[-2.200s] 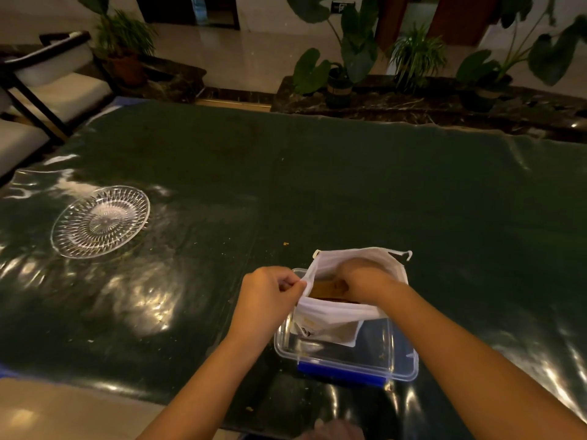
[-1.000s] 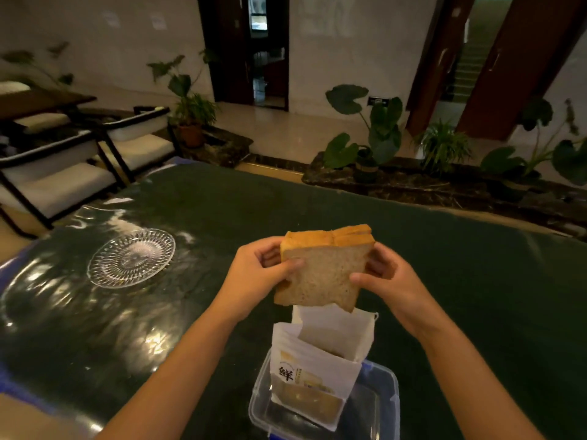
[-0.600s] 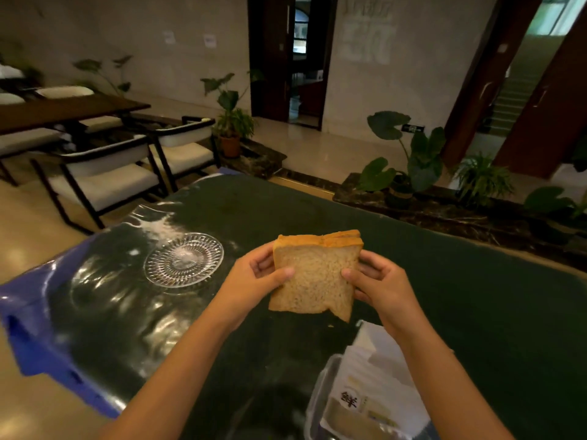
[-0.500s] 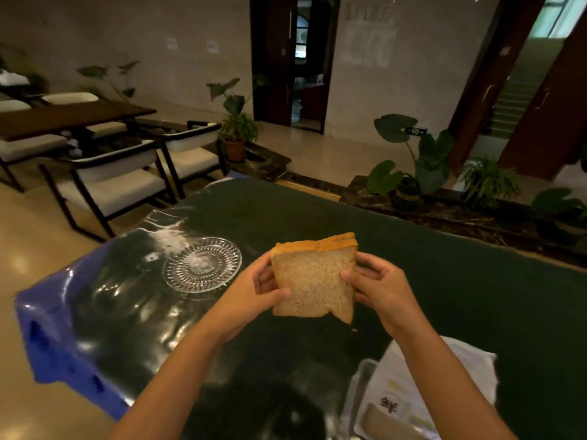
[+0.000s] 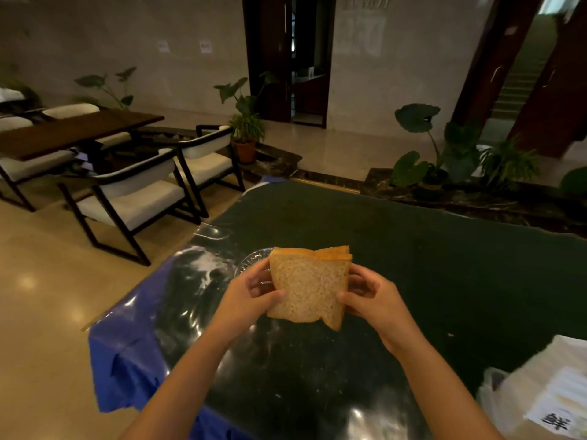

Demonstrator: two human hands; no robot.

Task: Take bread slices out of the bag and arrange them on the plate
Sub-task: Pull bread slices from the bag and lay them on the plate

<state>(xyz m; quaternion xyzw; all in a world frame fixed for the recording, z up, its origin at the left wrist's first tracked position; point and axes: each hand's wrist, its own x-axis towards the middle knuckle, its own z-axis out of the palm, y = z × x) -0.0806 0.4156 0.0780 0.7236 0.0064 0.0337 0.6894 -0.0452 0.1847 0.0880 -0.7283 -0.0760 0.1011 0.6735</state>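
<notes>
A small stack of brown-crusted bread slices (image 5: 309,285) is held upright in the air between both hands. My left hand (image 5: 246,295) grips its left edge and my right hand (image 5: 371,300) grips its right edge. Only a sliver of the clear glass plate (image 5: 252,262) shows, behind the bread and my left hand, on the dark green table (image 5: 444,274). The white paper bread bag (image 5: 546,392) stands blurred at the bottom right corner.
The table's left edge, wrapped in blue plastic (image 5: 127,344), drops to a tiled floor. White-cushioned chairs (image 5: 136,198) and a wooden table (image 5: 73,131) stand to the left. Potted plants (image 5: 438,147) line a dark ledge beyond the table's far edge.
The bread came out of the bag into both hands and has travelled left, now over the plate. The view has swung left, pushing the bag to the right corner.
</notes>
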